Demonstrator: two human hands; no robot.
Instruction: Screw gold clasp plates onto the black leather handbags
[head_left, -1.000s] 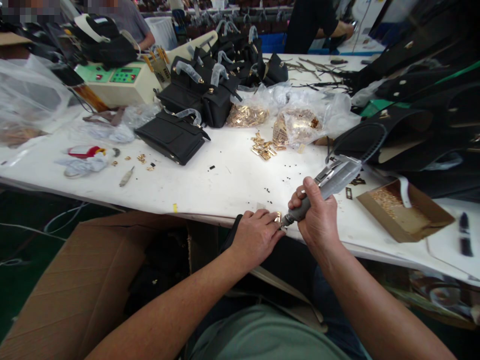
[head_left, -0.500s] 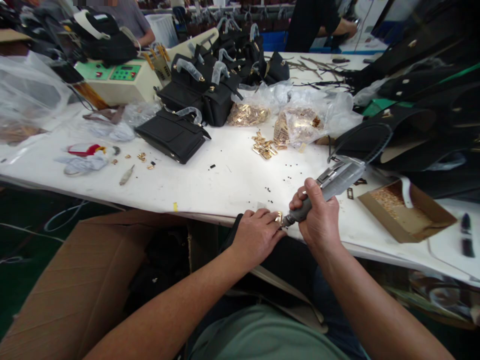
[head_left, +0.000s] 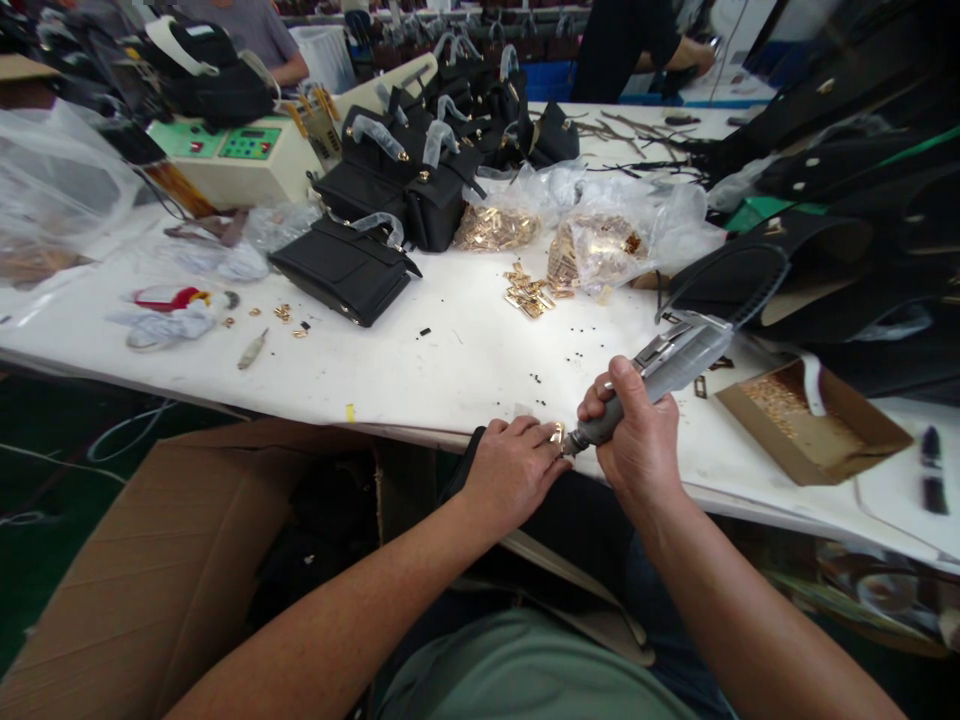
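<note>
My right hand (head_left: 639,430) is wrapped around a grey power screwdriver (head_left: 679,360), whose tip points down and left. That tip meets a small gold metal clasp plate (head_left: 557,433) at the table's front edge. My left hand (head_left: 514,465) lies beside the plate, its fingertips pressed on and around it and on the black bag piece (head_left: 577,510) underneath. The bag piece hangs over the edge onto my lap, partly covered by my hands and forearms. What the left fingers pinch underneath is hidden.
Gold plates (head_left: 527,292) lie loose before plastic bags of metal parts (head_left: 592,250). A cardboard tray (head_left: 870,455) of small gold parts stands right. Finished black handbags (head_left: 349,265) sit at the back, near a control box (head_left: 240,160). A large carton (head_left: 165,550) stands lower left.
Almost nothing differs. Both hands and the screwdriver keep their places at the gold plate.
</note>
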